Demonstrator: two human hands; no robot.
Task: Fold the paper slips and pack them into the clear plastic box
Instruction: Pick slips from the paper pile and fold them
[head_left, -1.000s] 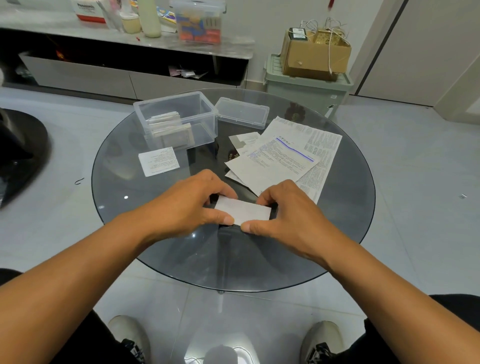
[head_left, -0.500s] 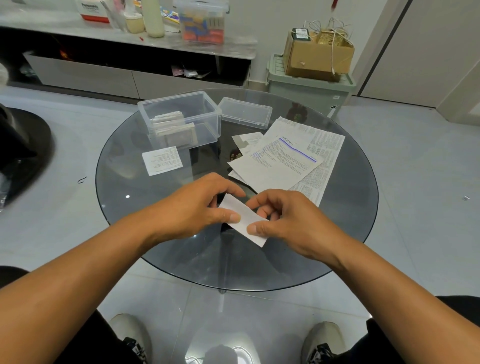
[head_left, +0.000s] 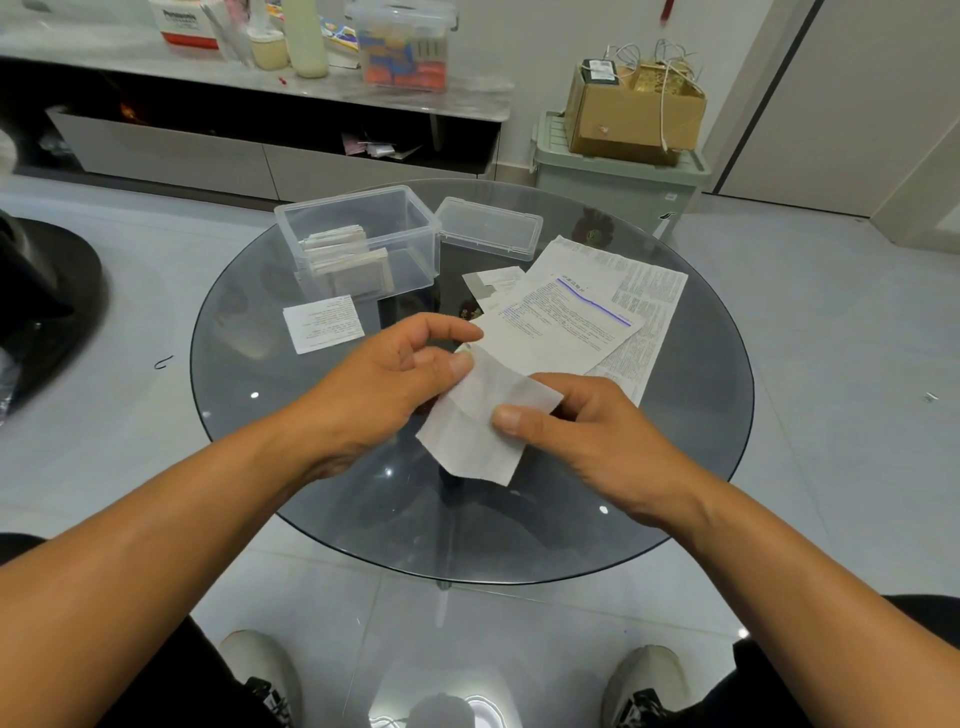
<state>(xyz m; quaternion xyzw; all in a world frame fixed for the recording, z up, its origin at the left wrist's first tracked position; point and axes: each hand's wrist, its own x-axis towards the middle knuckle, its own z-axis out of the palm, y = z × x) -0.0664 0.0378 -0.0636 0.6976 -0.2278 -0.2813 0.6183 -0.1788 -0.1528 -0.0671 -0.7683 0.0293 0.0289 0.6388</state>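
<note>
A round glass table (head_left: 322, 525) is set on a pale tiled floor (head_left: 852, 322). Behind it a long low cabinet (head_left: 171, 150) is seen, its top crowded with containers — a pale bottle (head_left: 305, 36) and a lidded tub (head_left: 402, 47) among them. At the far right, a cardboard box (head_left: 631, 111) is stacked on a green storage bin (head_left: 618, 182). Two shoes (head_left: 260, 670) are visible below the table — seen partly through the glass.

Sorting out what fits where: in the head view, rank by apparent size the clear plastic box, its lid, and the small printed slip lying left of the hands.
1. clear plastic box
2. lid
3. printed slip, roughly like the lid; it lies nearer the camera, so unsure.
</note>
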